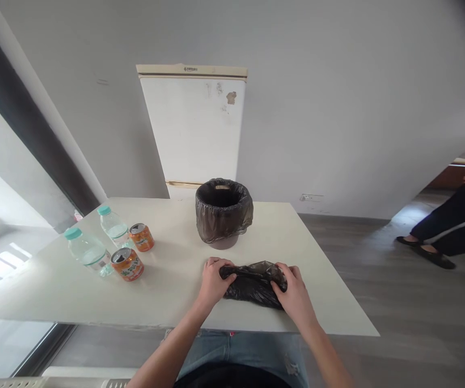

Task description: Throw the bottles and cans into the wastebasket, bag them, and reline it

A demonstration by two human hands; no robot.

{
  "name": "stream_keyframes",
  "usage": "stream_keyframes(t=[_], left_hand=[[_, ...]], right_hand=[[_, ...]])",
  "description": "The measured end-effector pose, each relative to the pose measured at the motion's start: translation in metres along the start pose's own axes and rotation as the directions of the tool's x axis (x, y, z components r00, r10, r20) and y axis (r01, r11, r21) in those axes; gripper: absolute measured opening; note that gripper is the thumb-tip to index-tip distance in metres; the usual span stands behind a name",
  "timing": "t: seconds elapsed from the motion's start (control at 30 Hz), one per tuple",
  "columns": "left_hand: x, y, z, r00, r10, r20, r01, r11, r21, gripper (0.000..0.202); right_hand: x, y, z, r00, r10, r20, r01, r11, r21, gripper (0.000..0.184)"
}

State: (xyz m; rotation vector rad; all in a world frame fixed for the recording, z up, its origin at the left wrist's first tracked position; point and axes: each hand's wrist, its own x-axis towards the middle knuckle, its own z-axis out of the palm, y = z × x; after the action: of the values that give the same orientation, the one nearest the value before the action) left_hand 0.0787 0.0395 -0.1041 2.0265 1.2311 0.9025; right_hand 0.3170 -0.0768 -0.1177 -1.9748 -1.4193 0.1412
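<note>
A black plastic garbage bag (254,291) lies bunched on the table near its front edge. My left hand (215,277) grips the bag's left end, thumb on top. At the other end, my right hand (294,288) pinches the bag between thumb and fingers. Beyond my hands stands a trash can (224,242), upright, with a dark, see-through liner (224,218) folded down over its rim. Only the can's base shows below the liner.
Two clear bottles with green caps, one nearer (89,253) and one farther (113,223), stand on the table's left beside two orange cans (127,264). A white refrigerator (196,124) is behind the table (168,302). A person (451,221) is at far right.
</note>
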Motion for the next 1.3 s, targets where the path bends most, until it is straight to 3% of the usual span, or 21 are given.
stream_keyframes(t=[0.07,0.13,0.17,0.23,0.3,0.33,0.37,0.43,0.47,0.53,0.7,0.93,1.07,1.13,1.2,1.27,1.3], left_hand=[[-0.006,0.004,-0.003,0.995,0.048,-0.085,-0.05,0.999,-0.019,0.017],[-0.013,0.012,-0.006,0.975,0.199,-0.098,-0.198,0.98,0.019,0.02],[-0.017,0.015,-0.006,0.95,0.308,-0.043,-0.305,0.95,0.068,0.025],[-0.023,0.019,-0.001,0.855,0.492,0.161,-0.515,0.84,0.169,0.036],[-0.025,0.017,0.007,0.763,0.55,0.339,-0.637,0.73,0.249,0.053],[-0.025,0.014,0.012,0.745,0.544,0.385,-0.657,0.698,0.286,0.062],[-0.024,0.009,0.016,0.739,0.531,0.415,-0.664,0.678,0.314,0.067],[-0.021,0.0,0.021,0.725,0.508,0.465,-0.676,0.653,0.341,0.067],[-0.018,-0.004,0.022,0.718,0.497,0.486,-0.68,0.648,0.342,0.065],[-0.014,-0.01,0.019,0.703,0.49,0.516,-0.689,0.649,0.323,0.064],[-0.009,-0.019,0.009,0.671,0.504,0.544,-0.709,0.649,0.274,0.074],[-0.009,-0.022,0.012,0.671,0.495,0.552,-0.71,0.642,0.288,0.074],[-0.01,-0.021,0.013,0.67,0.501,0.548,-0.715,0.632,0.297,0.074],[-0.01,-0.019,0.012,0.683,0.487,0.544,-0.703,0.641,0.308,0.076],[-0.011,-0.013,0.009,0.708,0.47,0.528,-0.68,0.656,0.328,0.079],[-0.012,-0.006,0.006,0.735,0.463,0.496,-0.656,0.67,0.347,0.082],[-0.012,-0.002,0.005,0.744,0.465,0.48,-0.649,0.675,0.352,0.082]], right_hand=[[0.001,0.004,-0.001,1.0,-0.001,0.023,0.0,0.999,0.034,0.039],[0.002,0.006,-0.006,0.998,-0.018,0.063,0.013,0.996,0.085,0.043],[0.002,0.004,-0.01,0.997,-0.032,0.068,0.024,0.994,0.108,0.047],[0.0,-0.004,-0.019,0.997,-0.072,-0.025,0.075,0.99,0.123,0.055],[-0.004,-0.018,-0.027,0.963,-0.213,-0.166,0.224,0.973,0.054,0.058],[-0.005,-0.025,-0.028,0.93,-0.327,-0.169,0.33,0.944,-0.014,0.058],[-0.007,-0.032,-0.028,0.888,-0.447,-0.107,0.44,0.894,-0.084,0.058],[-0.008,-0.04,-0.021,0.792,-0.597,0.128,0.611,0.772,-0.175,0.059],[-0.008,-0.04,-0.014,0.759,-0.61,0.229,0.65,0.734,-0.199,0.06],[-0.007,-0.034,0.0,0.747,-0.579,0.327,0.658,0.713,-0.243,0.065],[-0.006,-0.011,0.018,0.769,-0.522,0.37,0.627,0.729,-0.274,0.071],[-0.005,-0.011,0.02,0.782,-0.503,0.368,0.603,0.759,-0.244,0.066],[-0.004,-0.021,0.009,0.782,-0.511,0.355,0.602,0.767,-0.221,0.064],[-0.008,-0.027,-0.003,0.812,-0.532,0.241,0.578,0.789,-0.207,0.059],[-0.017,-0.027,-0.016,0.912,-0.41,-0.019,0.399,0.897,-0.188,0.05],[-0.026,-0.021,-0.026,0.973,-0.076,-0.219,0.055,0.994,-0.099,0.05],[-0.029,-0.017,-0.028,0.967,0.111,-0.228,-0.125,0.991,-0.047,0.054]])
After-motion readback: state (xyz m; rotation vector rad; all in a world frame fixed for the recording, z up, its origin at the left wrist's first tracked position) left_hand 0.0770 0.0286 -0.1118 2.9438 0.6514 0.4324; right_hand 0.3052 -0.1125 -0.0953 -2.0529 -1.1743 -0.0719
